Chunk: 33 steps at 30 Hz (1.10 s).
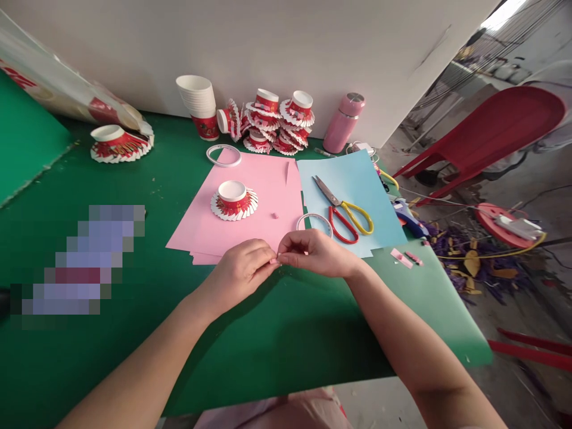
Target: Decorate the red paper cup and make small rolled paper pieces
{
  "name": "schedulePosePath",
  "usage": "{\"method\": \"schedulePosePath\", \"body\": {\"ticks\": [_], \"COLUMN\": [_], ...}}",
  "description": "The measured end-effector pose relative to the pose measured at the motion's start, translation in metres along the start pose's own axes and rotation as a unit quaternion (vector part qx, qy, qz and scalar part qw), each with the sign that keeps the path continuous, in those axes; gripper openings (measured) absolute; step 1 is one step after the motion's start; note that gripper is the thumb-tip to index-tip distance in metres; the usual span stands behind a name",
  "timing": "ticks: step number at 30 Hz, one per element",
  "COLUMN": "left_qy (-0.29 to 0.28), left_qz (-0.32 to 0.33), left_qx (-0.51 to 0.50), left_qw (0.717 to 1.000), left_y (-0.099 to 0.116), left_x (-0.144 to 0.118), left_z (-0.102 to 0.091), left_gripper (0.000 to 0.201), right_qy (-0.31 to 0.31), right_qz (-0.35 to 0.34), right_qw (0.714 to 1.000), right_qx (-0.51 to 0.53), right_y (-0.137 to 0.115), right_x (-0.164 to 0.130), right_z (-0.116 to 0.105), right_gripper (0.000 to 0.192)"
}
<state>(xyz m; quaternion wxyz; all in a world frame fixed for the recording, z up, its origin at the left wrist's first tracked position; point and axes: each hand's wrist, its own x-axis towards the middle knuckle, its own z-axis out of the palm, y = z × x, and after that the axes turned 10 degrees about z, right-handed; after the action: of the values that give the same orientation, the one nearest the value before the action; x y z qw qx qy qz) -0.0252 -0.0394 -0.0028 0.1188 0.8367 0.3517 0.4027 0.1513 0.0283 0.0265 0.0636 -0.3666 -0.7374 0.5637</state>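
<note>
My left hand and my right hand meet fingertip to fingertip over the near edge of the pink paper sheets. Between them they pinch a tiny pink paper piece. On the pink sheets stands a cut paper cup with its red and white strips fanned out flat. A small pink bit lies beside it. Red and yellow handled scissors rest on the light blue sheet, just beyond my right hand.
A stack of white cups and several fanned cups stand by the wall, beside a pink flask. Cup rim rings lie on the green table. A glue gun sits right; a red chair stands beyond.
</note>
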Motion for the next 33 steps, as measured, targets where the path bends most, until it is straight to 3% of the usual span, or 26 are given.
{"method": "schedulePosePath", "body": {"ticks": [4,10,13,16,19,21,24,29,33], "left_qy": [0.007,-0.024,-0.035,-0.008,0.032,0.053,0.064,0.130,0.189], "left_qz": [0.062,0.073,0.064,0.045,-0.047,-0.139,-0.238,-0.333,-0.359], "left_qx": [0.057,0.069,0.060,0.046,0.018,-0.026,-0.111,-0.220,-0.235], "left_qw": [0.996,0.995,0.996,0.998,0.998,0.989,0.963,0.908,0.883], "left_y": [0.001,0.005,0.006,0.005,0.005,0.006,0.010,0.015,0.013], "left_x": [-0.002,0.000,0.000,0.000,0.001,0.001,0.002,0.003,0.002], "left_z": [0.000,-0.002,-0.003,-0.001,0.002,0.004,0.007,0.017,0.022], "left_gripper": [0.012,0.013,0.017,0.016,0.012,0.009,0.012,0.019,0.020], "right_qy": [-0.029,-0.062,-0.075,-0.078,-0.065,-0.034,0.071,0.250,0.315], "right_qz": [0.009,0.026,0.031,0.020,0.003,-0.009,-0.034,-0.088,-0.154], "right_qw": [0.999,0.997,0.995,0.992,0.986,0.984,0.986,0.964,0.935], "right_qx": [0.021,0.028,0.053,0.098,0.156,0.177,0.150,0.029,-0.042], "right_y": [0.002,0.004,0.005,0.007,0.010,0.011,0.011,0.011,0.014], "right_x": [0.001,0.002,0.002,0.003,0.005,0.007,0.009,0.011,0.014], "right_z": [-0.002,-0.005,-0.006,-0.005,-0.003,-0.001,0.003,0.017,0.030], "right_gripper": [0.018,0.015,0.014,0.016,0.022,0.026,0.027,0.015,0.009]}}
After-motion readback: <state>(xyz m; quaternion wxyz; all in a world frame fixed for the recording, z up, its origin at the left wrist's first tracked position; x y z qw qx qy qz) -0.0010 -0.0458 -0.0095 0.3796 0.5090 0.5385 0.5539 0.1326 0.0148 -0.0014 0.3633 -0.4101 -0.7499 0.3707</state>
